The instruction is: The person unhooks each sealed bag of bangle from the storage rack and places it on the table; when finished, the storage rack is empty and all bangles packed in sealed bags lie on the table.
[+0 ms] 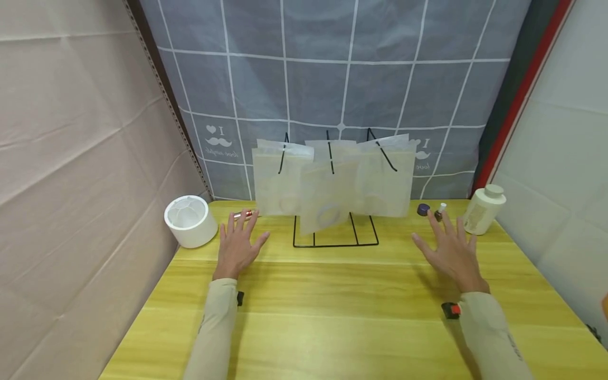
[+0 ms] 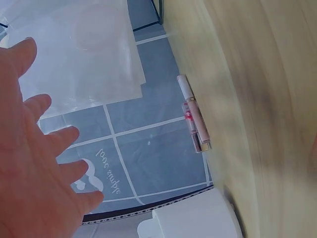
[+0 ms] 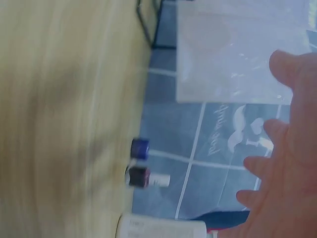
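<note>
My left hand (image 1: 236, 250) hovers palm down with its fingers spread and holds nothing. Beyond its fingertips lie slim cosmetic tubes (image 2: 198, 121), seen whole in the left wrist view. On that side stands a white round container (image 1: 192, 232) with dividers inside. My right hand (image 1: 453, 258), also spread and holding nothing, is over the right part of the table. Past its fingers are a small dark bottle with a white cap (image 3: 138, 176), like nail polish, and a small purple round jar or cap (image 3: 140, 148). A white capped bottle (image 1: 483, 211) stands just right of them.
Between the hands, a black wire rack (image 1: 336, 246) stands at the back of the wooden table (image 1: 304, 306). Frosted plastic bags (image 1: 387, 179) hang from its prongs, with a ring outline on each. A grey checked cloth (image 1: 313, 89) hangs behind; pale cloth walls flank both sides.
</note>
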The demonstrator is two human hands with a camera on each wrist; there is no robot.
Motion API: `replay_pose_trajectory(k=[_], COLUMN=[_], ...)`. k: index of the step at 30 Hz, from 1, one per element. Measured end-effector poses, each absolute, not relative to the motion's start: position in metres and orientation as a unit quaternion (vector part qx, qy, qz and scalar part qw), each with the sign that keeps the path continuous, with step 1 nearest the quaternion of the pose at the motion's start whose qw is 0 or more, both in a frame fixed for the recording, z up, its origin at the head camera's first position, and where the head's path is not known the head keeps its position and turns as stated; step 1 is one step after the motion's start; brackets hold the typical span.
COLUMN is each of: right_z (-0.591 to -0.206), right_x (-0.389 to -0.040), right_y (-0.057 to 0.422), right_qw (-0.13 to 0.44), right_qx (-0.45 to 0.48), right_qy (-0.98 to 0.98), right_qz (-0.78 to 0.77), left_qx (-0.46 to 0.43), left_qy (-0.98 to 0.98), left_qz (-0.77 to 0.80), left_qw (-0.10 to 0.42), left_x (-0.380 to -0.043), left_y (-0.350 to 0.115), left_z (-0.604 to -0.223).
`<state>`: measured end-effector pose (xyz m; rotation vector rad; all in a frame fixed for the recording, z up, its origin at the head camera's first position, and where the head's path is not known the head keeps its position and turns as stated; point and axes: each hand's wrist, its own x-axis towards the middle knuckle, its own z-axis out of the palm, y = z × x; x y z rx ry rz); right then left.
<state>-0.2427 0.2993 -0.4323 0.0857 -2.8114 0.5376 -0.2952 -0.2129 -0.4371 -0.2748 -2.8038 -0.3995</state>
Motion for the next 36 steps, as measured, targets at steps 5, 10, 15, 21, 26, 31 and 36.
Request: replay_pose_trajectory(k=[5,10,15,21,26,31,36], right_z=[-0.420,-0.401,-0.387,-0.382,-0.385,-0.384,-0.381], right_x=[-0.258,-0.288,-0.314,-0.326,-0.329,-0.328,-0.327], right_y=[0.292,0.278,0.267,0.259,0.252,0.245,0.242], right_qw=[0.188,0.220,0.227,0.227,0.247,0.238,0.212], right_qx=[0.050,0.064,0.066,0.048,0.065,0.105,0.112], right_qy=[-0.949,-0.898,-0.865,-0.860,-0.852,-0.855,-0.862], right_qz=[0.250,0.376,0.442,0.455,0.457,0.448,0.447], left_qx=[-0.087,-0.080,-0.065,-0.069,-0.048,-0.034,-0.024], left_qy=[-0.969,-0.940,-0.886,-0.858,-0.878,-0.897,-0.906], left_qz=[-0.182,-0.327,-0.454,-0.495,-0.466,-0.436,-0.421], left_qw=[0.140,0.057,-0.068,-0.120,-0.094,-0.062,-0.044], left_x=[-0.305,-0.325,-0.341,-0.349,-0.352,-0.353,-0.353], left_y=[-0.209,-0.194,-0.174,-0.155,-0.145,-0.138,-0.135], left_z=[-0.448,-0.466,-0.479,-0.485,-0.484,-0.483,-0.484])
